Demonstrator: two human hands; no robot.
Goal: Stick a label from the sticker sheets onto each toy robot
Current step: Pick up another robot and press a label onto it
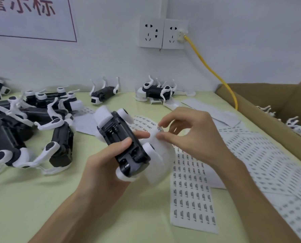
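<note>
My left hand [109, 160] grips a black-and-white toy robot [123, 137], held belly-up above the table. My right hand [186, 132] pinches a small label [159, 129] between thumb and forefinger, right against the robot's white leg. A sticker sheet [192, 193] with rows of small labels lies flat beneath the hands. More sheets [269, 165] spread to the right.
A pile of toy robots [28, 127] lies at the left. Two more toy robots [104, 93] [156, 92] lie on their backs by the wall. A cardboard box [269, 95] with robots stands at the right. A yellow cable [214, 74] runs from the wall socket [163, 33].
</note>
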